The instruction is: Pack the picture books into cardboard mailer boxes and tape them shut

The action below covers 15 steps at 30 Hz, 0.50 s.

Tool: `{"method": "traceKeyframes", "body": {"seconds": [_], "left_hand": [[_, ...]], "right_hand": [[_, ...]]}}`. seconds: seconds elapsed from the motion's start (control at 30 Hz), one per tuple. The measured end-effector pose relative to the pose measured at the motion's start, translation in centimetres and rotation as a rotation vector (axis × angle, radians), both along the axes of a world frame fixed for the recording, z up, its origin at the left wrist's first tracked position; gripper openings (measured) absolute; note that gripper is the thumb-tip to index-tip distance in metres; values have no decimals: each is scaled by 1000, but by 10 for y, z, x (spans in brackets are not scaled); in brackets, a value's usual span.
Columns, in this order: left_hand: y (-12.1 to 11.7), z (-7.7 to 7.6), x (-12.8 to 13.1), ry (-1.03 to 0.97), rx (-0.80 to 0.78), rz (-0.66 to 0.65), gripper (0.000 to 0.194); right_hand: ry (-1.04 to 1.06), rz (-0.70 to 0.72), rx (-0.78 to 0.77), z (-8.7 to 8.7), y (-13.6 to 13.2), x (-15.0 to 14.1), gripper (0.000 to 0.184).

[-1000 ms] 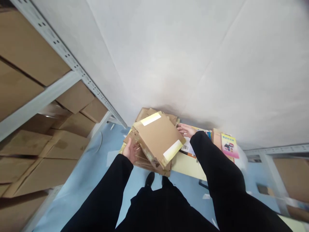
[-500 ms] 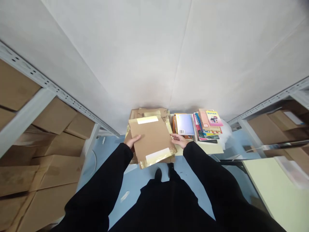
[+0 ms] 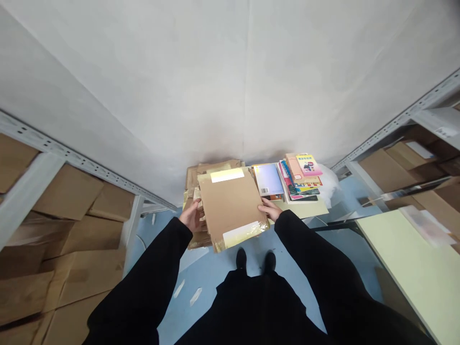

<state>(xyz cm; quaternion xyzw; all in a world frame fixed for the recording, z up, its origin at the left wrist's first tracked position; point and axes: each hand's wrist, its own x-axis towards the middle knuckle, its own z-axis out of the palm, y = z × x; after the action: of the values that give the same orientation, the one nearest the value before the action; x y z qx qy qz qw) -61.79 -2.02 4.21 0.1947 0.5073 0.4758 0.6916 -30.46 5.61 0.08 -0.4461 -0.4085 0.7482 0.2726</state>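
Note:
A flattened cardboard box [image 3: 233,201], with white labels and clear tape along two ends, lies slightly turned in front of me. Beneath and behind it is a stack of more flattened cardboard [image 3: 192,179]. My right hand [image 3: 270,209] grips the box's right edge, fingertips on the border. Beside the left edge is my left hand [image 3: 190,215], its fingers apart; whether they touch the edge I cannot tell. To the right of the cardboard, a book with a pale blue-violet cover [image 3: 269,179] lies near a pile of colourful books [image 3: 300,177].
A shelf rack with cardboard boxes [image 3: 82,273] stands on the left, another rack [image 3: 395,167] on the right. A pale table [image 3: 402,258] is at right front. White plastic wrap [image 3: 328,184] sits beyond the books. Paper scraps [image 3: 196,296] lie on the blue floor.
My left hand has slid off the top of the box to beside its left edge. My right hand has closed on the right edge. The view has shifted slightly.

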Motion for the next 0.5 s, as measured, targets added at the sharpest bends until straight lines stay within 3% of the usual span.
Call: {"method": "traceKeyframes", "body": {"seconds": [0.1, 0.23, 0.37, 0.5], "left_hand": [[9, 12, 13, -41, 38, -38, 54], [31, 23, 56, -35, 119, -181, 55], [57, 30, 124, 2, 120, -313, 59], [79, 27, 216, 211, 109, -418, 58]], "right_hand": [[96, -148, 58, 11, -13, 33, 49], [108, -330, 110, 29, -38, 99, 55], [40, -476, 166, 40, -73, 172, 57], [-103, -666, 173, 43, -118, 247, 54]]}}
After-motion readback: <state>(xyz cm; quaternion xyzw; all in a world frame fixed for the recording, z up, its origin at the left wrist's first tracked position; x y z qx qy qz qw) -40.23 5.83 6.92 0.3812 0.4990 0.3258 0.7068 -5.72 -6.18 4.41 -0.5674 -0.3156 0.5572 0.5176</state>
